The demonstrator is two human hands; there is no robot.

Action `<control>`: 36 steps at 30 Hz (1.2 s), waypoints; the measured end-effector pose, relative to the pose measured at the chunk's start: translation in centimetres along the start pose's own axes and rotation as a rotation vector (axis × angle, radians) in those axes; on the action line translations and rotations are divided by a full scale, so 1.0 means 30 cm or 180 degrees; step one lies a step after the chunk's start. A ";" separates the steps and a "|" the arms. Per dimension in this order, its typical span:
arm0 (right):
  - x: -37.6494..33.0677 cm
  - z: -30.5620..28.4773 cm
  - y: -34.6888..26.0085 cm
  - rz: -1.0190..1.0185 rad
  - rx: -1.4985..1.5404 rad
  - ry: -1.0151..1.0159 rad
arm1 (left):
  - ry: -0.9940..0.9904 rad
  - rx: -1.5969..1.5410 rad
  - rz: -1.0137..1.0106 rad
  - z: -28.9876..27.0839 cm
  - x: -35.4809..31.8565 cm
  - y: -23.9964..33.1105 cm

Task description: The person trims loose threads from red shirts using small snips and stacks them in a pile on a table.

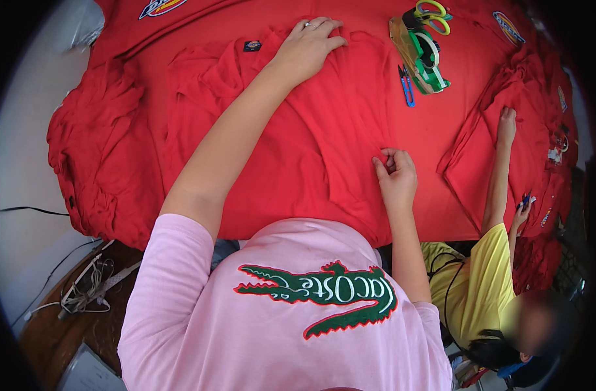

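A red shirt point(265, 150) lies spread on the red-covered table in front of me, its collar and dark neck label at the far side. My left hand point(309, 47) reaches across it and rests palm down near the far edge of the fabric. Its fingers are stretched out, with the thumb apart, and a ring shows on one finger. Closer to me, my right hand point(398, 176) is at the right edge of the shirt. Its thumb and fingertips are bent together in a pinch on the cloth there.
Right of the shirt lie blue thread snips point(407, 86), a green tape dispenser point(428, 70) and yellow-handled scissors point(432, 17). Piled red garments point(105, 150) sit at the left. At the right a person in a yellow top point(483, 280) handles another red garment point(483, 150). Cables point(89, 283) hang lower left.
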State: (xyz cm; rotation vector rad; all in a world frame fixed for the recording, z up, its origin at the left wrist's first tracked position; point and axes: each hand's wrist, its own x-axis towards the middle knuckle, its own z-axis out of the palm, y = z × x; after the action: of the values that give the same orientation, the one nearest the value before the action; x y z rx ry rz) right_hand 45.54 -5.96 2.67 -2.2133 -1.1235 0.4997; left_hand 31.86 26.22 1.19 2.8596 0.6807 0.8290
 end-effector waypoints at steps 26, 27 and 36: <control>-0.036 0.032 -0.031 -0.0743 0.0617 -0.0098 | -0.0129 0.0671 -0.0442 -0.262 -0.072 -0.086; -0.018 0.017 -0.020 -0.0972 0.0047 0.0179 | -0.0239 0.0477 -0.0194 -0.236 -0.043 -0.048; -0.022 -0.004 0.001 0.0017 -0.0308 -0.0131 | -0.0622 0.0431 0.1089 0.024 0.050 0.062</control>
State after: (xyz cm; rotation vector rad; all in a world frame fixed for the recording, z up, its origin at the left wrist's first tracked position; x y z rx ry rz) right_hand 45.25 -6.57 2.77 -2.2990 -1.1861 0.5049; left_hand 34.09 25.25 1.70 3.1766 0.2360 0.5404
